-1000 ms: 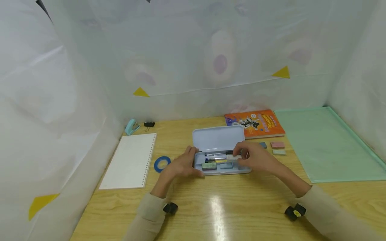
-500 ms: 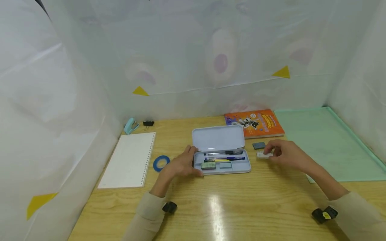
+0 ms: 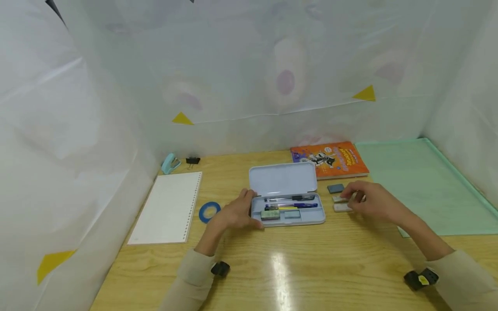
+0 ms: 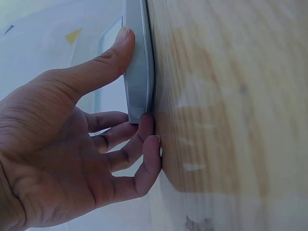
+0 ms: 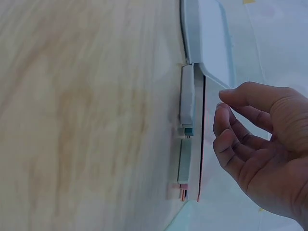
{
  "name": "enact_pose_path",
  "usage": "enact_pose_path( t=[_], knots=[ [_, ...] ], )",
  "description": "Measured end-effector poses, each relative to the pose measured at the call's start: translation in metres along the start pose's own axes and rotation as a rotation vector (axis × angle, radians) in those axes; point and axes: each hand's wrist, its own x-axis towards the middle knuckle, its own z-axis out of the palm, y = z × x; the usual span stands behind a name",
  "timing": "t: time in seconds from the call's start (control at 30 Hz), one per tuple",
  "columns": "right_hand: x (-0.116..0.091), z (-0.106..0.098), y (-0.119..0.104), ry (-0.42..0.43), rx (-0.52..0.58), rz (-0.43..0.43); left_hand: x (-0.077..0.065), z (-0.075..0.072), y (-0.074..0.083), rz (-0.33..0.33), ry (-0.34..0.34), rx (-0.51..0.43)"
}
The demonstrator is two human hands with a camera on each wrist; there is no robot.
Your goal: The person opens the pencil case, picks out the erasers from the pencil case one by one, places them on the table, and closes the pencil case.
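Observation:
A pale blue pencil case lies with its lid raised. Inside are a black-capped pen, a blue pen, something yellow beside it, a green eraser and a light blue eraser. My left hand grips the case's left end, thumb against the front wall. Right of the case, my right hand hovers with thumb and forefinger tips close together and no object visible between them. Near its fingertips lie a white eraser, a pale eraser and a blue-grey eraser.
An orange book lies behind the case, beside a green mat. Leftward are a blue tape roll, a white notebook, a stapler and a binder clip. White sheeting surrounds the wooden table.
My right hand has carried the white eraser from the case rightward, set it on the table beside the other erasers and let go. My left hand has stayed at the case.

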Motion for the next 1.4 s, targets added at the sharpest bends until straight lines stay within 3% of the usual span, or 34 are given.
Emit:
enact_pose_path(
  t=[0.2, 0.47, 0.77, 0.97, 1.4],
  knots=[
    [0.005, 0.008, -0.015, -0.008, 0.028, -0.069, -0.003, 0.001, 0.001, -0.006, 0.001, -0.009],
    [0.027, 0.045, -0.047, -0.066, 0.109, -0.173, -0.002, -0.002, 0.003, -0.007, -0.002, 0.006],
    [0.054, 0.084, -0.077, -0.113, 0.037, -0.184, -0.001, -0.001, 0.001, -0.014, -0.004, 0.002],
    [0.057, 0.089, -0.086, -0.103, 0.025, -0.131, 0.0, -0.001, 0.003, -0.004, -0.01, 0.012],
    [0.055, 0.082, -0.078, -0.136, 0.001, -0.091, 0.0, -0.001, 0.003, -0.006, -0.003, 0.021]
  ],
)
